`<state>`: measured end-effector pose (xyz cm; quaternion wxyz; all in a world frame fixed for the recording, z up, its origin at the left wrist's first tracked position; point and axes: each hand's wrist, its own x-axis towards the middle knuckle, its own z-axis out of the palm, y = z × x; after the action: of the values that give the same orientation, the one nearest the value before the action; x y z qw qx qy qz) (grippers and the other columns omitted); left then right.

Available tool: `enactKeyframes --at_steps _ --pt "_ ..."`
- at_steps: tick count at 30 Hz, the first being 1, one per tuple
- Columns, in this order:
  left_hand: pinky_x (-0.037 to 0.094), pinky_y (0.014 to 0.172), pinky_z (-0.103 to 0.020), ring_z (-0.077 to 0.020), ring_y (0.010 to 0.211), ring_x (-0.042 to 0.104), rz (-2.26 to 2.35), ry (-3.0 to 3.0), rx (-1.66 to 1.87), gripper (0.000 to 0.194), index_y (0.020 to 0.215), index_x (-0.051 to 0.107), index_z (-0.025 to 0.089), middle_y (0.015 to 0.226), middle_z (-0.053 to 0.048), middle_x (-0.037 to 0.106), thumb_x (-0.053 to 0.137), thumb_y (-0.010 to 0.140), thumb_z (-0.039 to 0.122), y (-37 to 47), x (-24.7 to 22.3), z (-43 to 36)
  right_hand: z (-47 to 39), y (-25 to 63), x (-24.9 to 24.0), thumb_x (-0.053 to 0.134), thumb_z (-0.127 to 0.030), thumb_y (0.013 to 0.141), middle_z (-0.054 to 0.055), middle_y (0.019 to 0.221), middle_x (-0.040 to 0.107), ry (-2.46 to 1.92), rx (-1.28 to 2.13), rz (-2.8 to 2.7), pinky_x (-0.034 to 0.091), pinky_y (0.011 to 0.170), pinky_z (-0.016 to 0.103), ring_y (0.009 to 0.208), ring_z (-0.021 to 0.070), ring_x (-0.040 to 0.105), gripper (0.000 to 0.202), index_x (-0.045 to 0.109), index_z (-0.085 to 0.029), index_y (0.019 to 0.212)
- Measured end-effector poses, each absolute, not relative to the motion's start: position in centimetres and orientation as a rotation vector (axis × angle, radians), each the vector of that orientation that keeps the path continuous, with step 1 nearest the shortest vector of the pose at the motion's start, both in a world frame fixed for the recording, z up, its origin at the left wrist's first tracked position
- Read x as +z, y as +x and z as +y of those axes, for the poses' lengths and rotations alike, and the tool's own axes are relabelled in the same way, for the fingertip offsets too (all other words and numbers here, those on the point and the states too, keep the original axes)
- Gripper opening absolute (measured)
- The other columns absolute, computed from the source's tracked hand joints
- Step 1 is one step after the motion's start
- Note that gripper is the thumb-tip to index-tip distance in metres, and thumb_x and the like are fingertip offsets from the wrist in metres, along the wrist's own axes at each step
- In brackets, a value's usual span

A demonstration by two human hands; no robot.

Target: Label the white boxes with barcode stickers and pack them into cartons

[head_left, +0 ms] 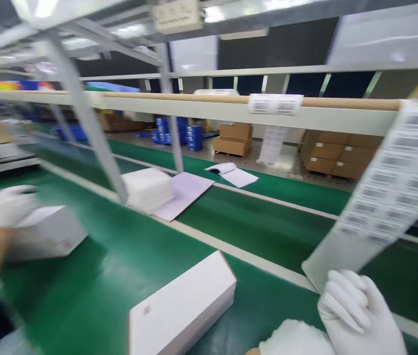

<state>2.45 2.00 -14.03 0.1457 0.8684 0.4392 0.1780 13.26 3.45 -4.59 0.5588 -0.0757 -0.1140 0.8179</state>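
My right hand, in a white glove, is at the lower right with its fingers curled closed. It is at the lower end of a long strip of printed labels, seemingly gripping it; the exact contact is hidden. Beside it my left hand, also gloved, is cut off by the bottom edge, and its fingers do not show. A long white box lies on the green belt to the left of my hands. A small reddish mark is on its top.
At left, a co-worker's gloved hand rests on another white box. Stacked white foam sheets and a pale board lie beyond the belt's divider. An open booklet sits farther back. A metal post slants upward.
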Motion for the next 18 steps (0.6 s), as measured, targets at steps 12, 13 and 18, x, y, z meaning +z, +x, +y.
enactKeyframes --at_steps 12,13,18 --pt "0.043 0.049 -0.031 -0.0208 0.053 0.062 0.943 2.882 0.787 0.026 0.075 0.073 0.024 0.06 -0.004 0.066 0.052 0.091 0.022 -0.2 -10.8 -1.5 2.2 12.3 -2.9 0.067 -0.04 0.098 -0.002 0.084 0.066 0.177 2.01 -0.235 0.046 0.054 0.019 0.061 0.0086 0.06 0.027 0.063 -0.019 0.116" --pt "0.044 0.049 -0.03 -0.0208 0.052 0.061 0.962 2.856 0.694 0.024 0.075 0.075 0.025 0.058 -0.004 0.065 0.055 0.089 0.022 0.3 -11.3 -2.2 1.9 12.4 -2.7 0.065 -0.047 0.098 0.002 0.099 0.07 0.18 1.981 -0.251 0.051 0.061 0.023 0.073 0.0128 0.066 0.037 0.06 -0.024 0.127" --pt "0.048 0.054 -0.03 -0.0207 0.055 0.064 1.108 2.832 0.496 0.024 0.071 0.077 0.024 0.054 -0.004 0.062 0.063 0.089 0.031 2.8 -12.7 -5.0 1.5 12.7 -2.9 0.052 -0.069 0.098 0.007 0.125 0.064 0.185 1.973 -0.519 0.061 0.073 0.048 0.099 0.029 0.069 0.053 0.056 -0.035 0.139"
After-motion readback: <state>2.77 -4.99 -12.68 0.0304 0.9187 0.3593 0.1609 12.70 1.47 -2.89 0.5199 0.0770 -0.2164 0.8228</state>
